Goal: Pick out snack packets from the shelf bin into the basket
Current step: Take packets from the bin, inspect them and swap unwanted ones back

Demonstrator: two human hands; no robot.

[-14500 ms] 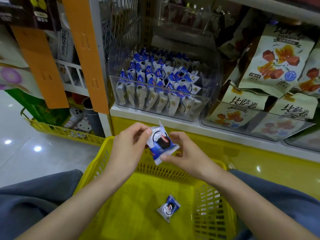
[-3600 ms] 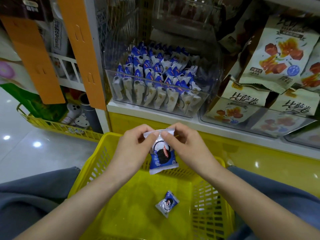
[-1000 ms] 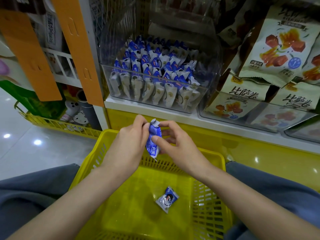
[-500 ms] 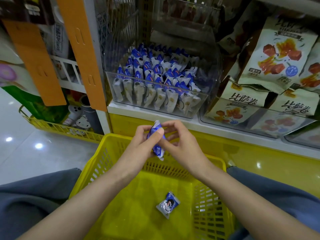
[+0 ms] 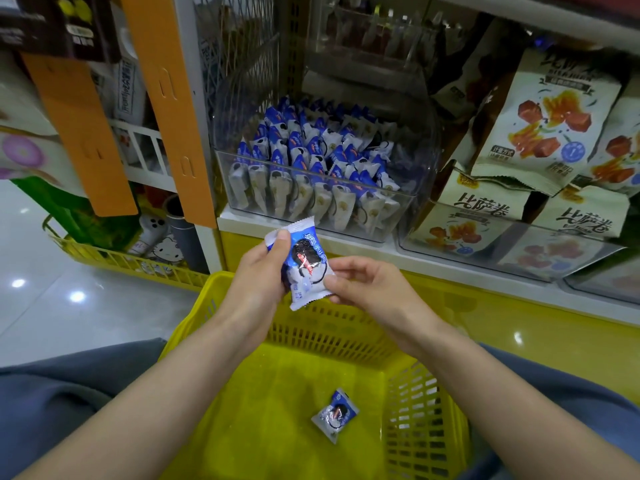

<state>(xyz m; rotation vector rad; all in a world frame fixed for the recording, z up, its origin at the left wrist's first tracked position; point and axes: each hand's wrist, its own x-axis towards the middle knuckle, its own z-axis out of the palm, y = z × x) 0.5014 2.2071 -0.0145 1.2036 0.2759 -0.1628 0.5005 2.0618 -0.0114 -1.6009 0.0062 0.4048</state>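
Pinching blue-white foil snack packet [image 5: 305, 263], near upright, btwn left hand [image 5: 258, 280] & right hand [image 5: 369, 289], directly over yellow plastic basket [image 5: 213, 289].

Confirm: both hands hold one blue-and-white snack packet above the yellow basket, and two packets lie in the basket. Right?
Not quite. The head view shows only one loose packet lying in the yellow basket, not two. The rest holds: the left hand and right hand both hold one blue-and-white snack packet above it.
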